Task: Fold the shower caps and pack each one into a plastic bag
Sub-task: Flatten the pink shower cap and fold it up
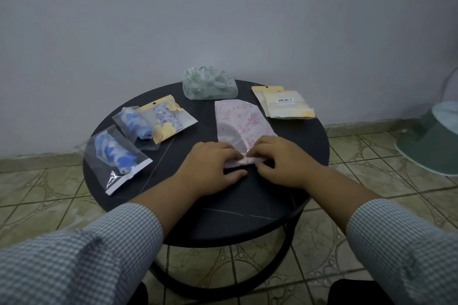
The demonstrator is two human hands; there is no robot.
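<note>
A pink flowered shower cap [241, 121] lies flat on the round dark table [173, 195], its near end rolled into a narrow band. My left hand [213, 168] and my right hand [280, 161] both pinch that rolled end, fingertips meeting at the middle. A green flowered shower cap [209, 83] sits crumpled at the table's far edge. Empty plastic bags with yellow headers [283, 104] are stacked at the far right. Three packed bags with blue caps inside lie at the left: one [116, 156] nearest, one [136, 126] behind it, one [168, 116] with a yellow header.
The table stands close to a grey wall on a patterned tile floor [359, 156]. A pale green plastic tub [431, 136] stands on the floor at the right. My checked sleeves fill the lower corners of the view.
</note>
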